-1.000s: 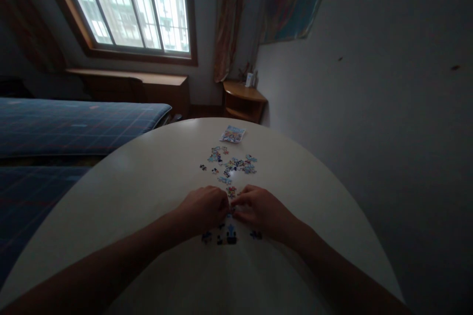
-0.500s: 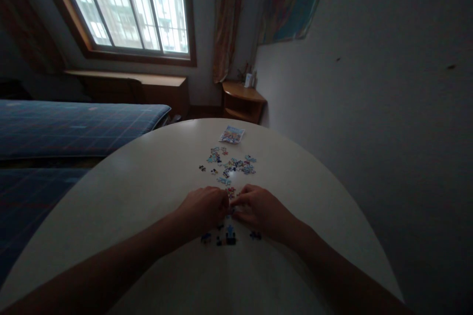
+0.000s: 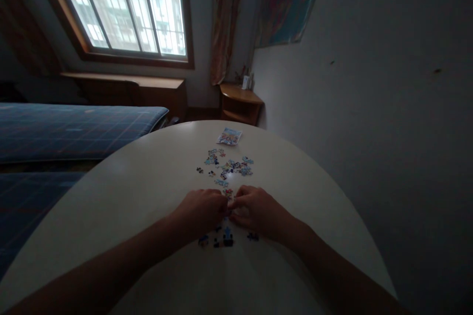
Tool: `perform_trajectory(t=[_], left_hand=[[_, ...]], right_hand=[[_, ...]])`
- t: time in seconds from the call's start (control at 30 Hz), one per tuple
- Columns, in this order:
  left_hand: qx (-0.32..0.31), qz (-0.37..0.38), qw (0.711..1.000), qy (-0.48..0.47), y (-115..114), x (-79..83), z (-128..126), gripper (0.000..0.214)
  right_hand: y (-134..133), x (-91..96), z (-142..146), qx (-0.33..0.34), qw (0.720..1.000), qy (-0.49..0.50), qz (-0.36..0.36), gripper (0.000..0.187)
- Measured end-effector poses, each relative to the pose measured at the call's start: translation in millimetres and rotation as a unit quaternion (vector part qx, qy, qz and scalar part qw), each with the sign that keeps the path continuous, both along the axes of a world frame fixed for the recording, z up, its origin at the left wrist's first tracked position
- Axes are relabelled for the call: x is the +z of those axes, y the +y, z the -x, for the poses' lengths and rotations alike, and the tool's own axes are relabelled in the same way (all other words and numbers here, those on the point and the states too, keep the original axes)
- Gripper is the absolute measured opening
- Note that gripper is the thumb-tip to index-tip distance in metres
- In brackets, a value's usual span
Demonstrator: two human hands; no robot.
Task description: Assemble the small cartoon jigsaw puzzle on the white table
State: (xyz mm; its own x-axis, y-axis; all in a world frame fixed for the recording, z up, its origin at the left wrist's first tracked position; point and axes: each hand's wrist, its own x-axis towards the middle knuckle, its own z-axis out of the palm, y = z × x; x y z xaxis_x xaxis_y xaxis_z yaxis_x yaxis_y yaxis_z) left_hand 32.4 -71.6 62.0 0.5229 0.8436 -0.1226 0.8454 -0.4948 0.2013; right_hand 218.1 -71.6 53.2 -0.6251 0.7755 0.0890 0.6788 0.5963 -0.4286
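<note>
My left hand (image 3: pixel 201 212) and my right hand (image 3: pixel 255 210) rest on a round white table (image 3: pixel 148 197), fingertips meeting in a pinch over small jigsaw pieces. Both hands have curled fingers; what they grip is too small and dark to name. A few dark and blue pieces (image 3: pixel 221 241) lie just below my hands. A scatter of loose coloured pieces (image 3: pixel 227 167) lies beyond my fingers. A small printed picture card (image 3: pixel 229 136) lies further back near the table's far edge.
A bed with a blue checked cover (image 3: pixel 70 128) stands at the left. A wooden corner shelf (image 3: pixel 240 101) and a window (image 3: pixel 125 7) are behind the table. A bare wall (image 3: pixel 369 108) runs close along the right side.
The hands stay pinched together at the same spot. The view has shifted slightly, so everything sits a little lower and left.
</note>
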Motion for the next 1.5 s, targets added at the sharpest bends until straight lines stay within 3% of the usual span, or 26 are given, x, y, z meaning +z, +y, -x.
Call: perform_trajectory(t=[0.37, 0.67, 0.83, 0.9, 0.97, 1.03, 1.1, 1.33, 1.5], left_hand=[[-0.051, -0.024, 0.998, 0.042, 0.0, 3.5, 0.1, 0.021], [-0.023, -0.019, 0.999, -0.011, 8.7, 0.4, 8.2, 0.013], [0.013, -0.130, 0.987, -0.092, 39.1, -19.3, 31.5, 0.012], [-0.014, -0.169, 0.975, -0.142, 53.0, -32.1, 41.4, 0.016], [-0.094, -0.170, 0.962, -0.191, 64.1, -44.0, 49.3, 0.021], [-0.168, -0.157, 0.952, -0.203, 70.9, -52.0, 54.4, 0.024], [-0.196, -0.158, 0.947, -0.199, 73.4, -55.3, 56.8, 0.025], [-0.194, -0.172, 0.941, -0.219, 71.7, -52.2, 54.2, 0.025], [-0.183, -0.168, 0.946, -0.206, 73.4, -53.2, 50.1, 0.037]], right_hand=[[5.0, -5.9, -5.3, 0.024, 1.000, 0.017, -0.010, 0.020], [5.8, -7.5, -6.5, 0.035, 0.999, 0.025, -0.008, 0.020], [6.0, -5.8, -5.8, 0.031, 0.999, 0.016, -0.018, 0.017], [5.5, -4.7, -5.8, 0.031, 0.999, 0.013, -0.018, 0.017], [5.2, -4.4, -6.1, 0.034, 0.999, 0.012, -0.017, 0.018], [5.6, -5.8, -6.6, 0.035, 0.999, 0.019, -0.017, 0.016], [7.2, -8.8, -7.0, 0.029, 0.999, 0.033, -0.022, 0.014], [19.3, -18.7, -6.9, -0.044, 0.993, 0.065, -0.084, 0.012], [28.6, -22.7, -8.7, -0.103, 0.988, 0.068, -0.095, 0.012]])
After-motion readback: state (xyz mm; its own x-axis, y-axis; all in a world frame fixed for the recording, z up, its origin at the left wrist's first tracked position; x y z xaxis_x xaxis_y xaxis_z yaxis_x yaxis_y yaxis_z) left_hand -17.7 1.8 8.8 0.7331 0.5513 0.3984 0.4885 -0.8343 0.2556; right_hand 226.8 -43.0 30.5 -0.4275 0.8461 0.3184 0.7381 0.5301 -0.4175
